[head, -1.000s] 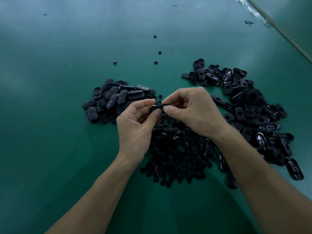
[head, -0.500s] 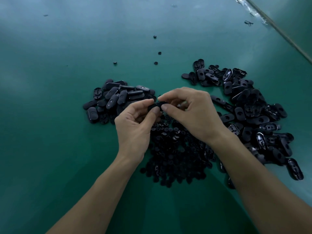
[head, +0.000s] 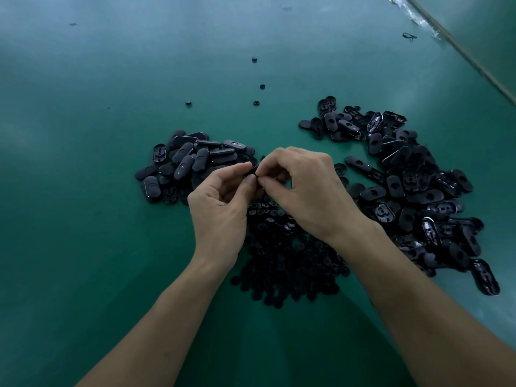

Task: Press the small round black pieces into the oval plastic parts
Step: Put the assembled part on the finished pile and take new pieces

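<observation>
The right hand (head: 307, 191) has edged toward the left edge of the desk (head: 83, 219), closing on the left hand (head: 220, 210). Their thumb tips now meet over the oval part (head: 253, 169), plainly visible a second ago, now a dark sliver.

Bare forearms (head: 167, 317), bare left hand (head: 220, 208) (right hand (head: 307, 191) too).

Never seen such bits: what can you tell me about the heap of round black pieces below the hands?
The heap of round pieces lies loose on the green table, between the left pile of oval parts and the right pile. Small black discs, seemingly plastic, jumbled at all angles. The right wrist hides part of it.
</observation>
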Demonstrator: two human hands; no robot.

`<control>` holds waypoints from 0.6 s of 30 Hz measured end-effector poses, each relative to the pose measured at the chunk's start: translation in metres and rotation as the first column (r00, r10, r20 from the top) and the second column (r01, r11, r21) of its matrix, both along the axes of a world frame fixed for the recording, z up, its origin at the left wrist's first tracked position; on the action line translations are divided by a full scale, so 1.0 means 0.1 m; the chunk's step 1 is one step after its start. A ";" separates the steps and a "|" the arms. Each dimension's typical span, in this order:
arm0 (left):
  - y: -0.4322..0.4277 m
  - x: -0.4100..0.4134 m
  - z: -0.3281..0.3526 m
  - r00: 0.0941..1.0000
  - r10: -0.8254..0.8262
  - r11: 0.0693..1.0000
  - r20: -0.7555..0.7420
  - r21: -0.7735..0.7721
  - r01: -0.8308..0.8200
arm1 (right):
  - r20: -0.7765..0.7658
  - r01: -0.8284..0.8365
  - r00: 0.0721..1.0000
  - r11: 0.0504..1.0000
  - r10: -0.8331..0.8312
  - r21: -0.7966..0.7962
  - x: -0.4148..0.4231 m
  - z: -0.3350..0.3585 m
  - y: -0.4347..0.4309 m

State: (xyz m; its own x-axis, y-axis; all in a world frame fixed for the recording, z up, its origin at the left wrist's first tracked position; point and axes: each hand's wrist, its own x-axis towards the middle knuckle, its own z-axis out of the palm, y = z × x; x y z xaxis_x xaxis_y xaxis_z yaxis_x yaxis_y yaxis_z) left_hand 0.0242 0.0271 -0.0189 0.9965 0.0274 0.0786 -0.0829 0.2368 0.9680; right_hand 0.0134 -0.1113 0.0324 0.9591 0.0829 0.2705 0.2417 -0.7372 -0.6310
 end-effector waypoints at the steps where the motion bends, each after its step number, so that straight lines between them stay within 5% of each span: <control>1: 0.00 0.00 0.00 1.000 0.002 1.000 0.004 0.001 -0.002 | 0.002 0.009 1.000 1.000 -0.009 0.004 0.00 0.00 0.00; 18: 0.00 -0.01 -0.01 1.000 -0.003 1.000 0.017 0.006 0.002 | -0.045 0.142 0.990 0.971 -0.136 0.193 -0.04 0.07 0.02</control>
